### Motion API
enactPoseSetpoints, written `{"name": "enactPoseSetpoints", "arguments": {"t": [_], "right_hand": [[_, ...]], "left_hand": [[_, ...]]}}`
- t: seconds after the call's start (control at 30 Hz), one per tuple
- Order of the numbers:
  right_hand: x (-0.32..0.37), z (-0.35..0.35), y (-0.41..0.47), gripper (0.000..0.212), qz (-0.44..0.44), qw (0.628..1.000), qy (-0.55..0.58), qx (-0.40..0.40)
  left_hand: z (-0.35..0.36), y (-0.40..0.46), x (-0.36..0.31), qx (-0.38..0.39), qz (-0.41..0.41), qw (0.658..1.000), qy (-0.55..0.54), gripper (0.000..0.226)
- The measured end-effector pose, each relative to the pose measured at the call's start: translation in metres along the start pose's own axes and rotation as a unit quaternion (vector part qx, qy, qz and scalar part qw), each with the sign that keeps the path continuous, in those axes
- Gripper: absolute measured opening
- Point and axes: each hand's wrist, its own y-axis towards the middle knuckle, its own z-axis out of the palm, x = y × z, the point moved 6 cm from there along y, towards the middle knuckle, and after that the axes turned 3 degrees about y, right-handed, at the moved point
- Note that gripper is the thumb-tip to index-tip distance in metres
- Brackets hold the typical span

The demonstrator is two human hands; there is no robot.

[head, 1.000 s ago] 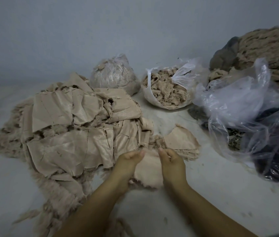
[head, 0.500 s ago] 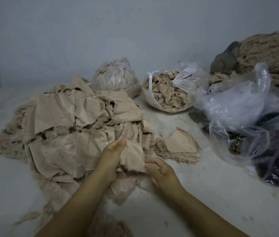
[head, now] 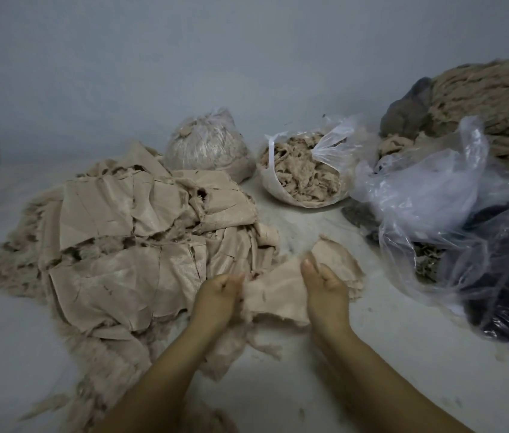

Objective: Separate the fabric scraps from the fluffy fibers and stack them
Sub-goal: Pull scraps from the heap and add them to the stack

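Head view, left to right: big heap of beige fabric scraps (head: 116, 245) on fluffy fibers (head: 13, 264) at left, its near edge cut off by the forearms. Left hand (head: 219, 295) and right hand (head: 325, 292) each pinch one edge of a fuzzy scrap (head: 278, 295) held between them; fingertips hidden behind it. Small stack (head: 340, 257) lies just beyond the right hand (partly covered). Surface pale, lint-strewn; wall (head: 247, 57) grey. Far right, clear bags (head: 434, 195), contents dark, unclear. No legible writing.
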Motion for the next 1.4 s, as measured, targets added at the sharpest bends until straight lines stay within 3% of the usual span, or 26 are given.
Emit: {"name": "enactPoseSetpoints", "arguments": {"t": [0.13, 0.27, 0.37, 0.5, 0.67, 0.8, 0.87, 1.0, 1.07, 1.2, 1.4], "right_hand": [[0.010, -0.003, 0.008, 0.035, -0.024, 0.998, -0.051, 0.033], [0.012, 0.026, -0.006, 0.027, -0.034, 0.994, -0.038, 0.101], [0.015, 0.029, -0.006, 0.027, -0.033, 0.994, -0.015, 0.099], [0.018, 0.009, 0.002, 0.034, -0.054, 0.996, -0.021, 0.060], [0.013, -0.012, 0.003, 0.036, -0.061, 0.995, -0.059, 0.043], [0.019, -0.023, 0.010, 0.044, -0.060, 0.993, -0.090, 0.055], [0.018, -0.022, 0.012, 0.045, -0.067, 0.986, -0.131, 0.079], [0.016, 0.003, 0.002, 0.039, -0.087, 0.972, -0.173, 0.135], [0.019, 0.006, 0.005, 0.039, -0.073, 0.978, -0.152, 0.124], [0.034, -0.019, 0.040, 0.035, -0.090, 0.983, -0.159, 0.017], [0.046, -0.041, 0.095, 0.034, -0.101, 0.954, -0.278, -0.049]], "left_hand": [[-0.003, 0.000, 0.003, 0.014, 0.013, 1.000, 0.023, 0.045], [0.042, -0.008, -0.013, 0.118, -0.052, 0.981, -0.146, 0.064], [0.068, -0.015, -0.018, 0.107, -0.116, 0.948, -0.277, 0.056], [0.058, -0.007, -0.008, 0.028, -0.074, 0.974, -0.213, 0.039], [0.049, -0.004, -0.019, 0.057, 0.053, 0.994, -0.079, 0.042], [0.026, 0.003, -0.005, 0.028, 0.078, 0.994, 0.074, 0.048], [0.021, 0.005, -0.004, 0.031, 0.083, 0.991, 0.100, 0.044], [0.055, -0.004, -0.024, 0.144, 0.069, 0.987, -0.032, 0.043], [0.065, -0.004, -0.032, 0.171, 0.049, 0.978, -0.107, 0.035], [0.062, 0.008, -0.030, 0.130, 0.018, 0.983, -0.128, 0.021], [0.081, 0.048, -0.046, 0.070, 0.006, 0.993, -0.100, 0.020]]}}
